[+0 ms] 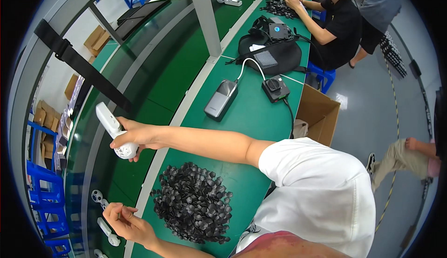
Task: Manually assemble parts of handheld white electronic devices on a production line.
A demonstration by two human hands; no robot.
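My right hand (135, 137) grips a white handheld device (110, 120) over the green conveyor belt. It has a long rounded handle and a round head with a cut-out pattern; my fingers wrap round where the two meet. Lower down, my left hand (128, 223) hovers by the conveyor's edge, fingers loosely curled and apart from the thumb, nothing visible in it. Beside it on the green table lies a big heap of small black angular pieces (193, 204). Similar white devices, one with a black-and-white ball-like head (97, 195) and another white one (108, 231), lie on the belt near my left hand.
A grey power bank (221, 100) is cabled to a small black box (275, 89) on the table. Beyond are a black bag (270, 55) and a seated co-worker (337, 29) at another black heap. A metal post (205, 18) rises by the belt. An open carton (319, 116) stands beside the table.
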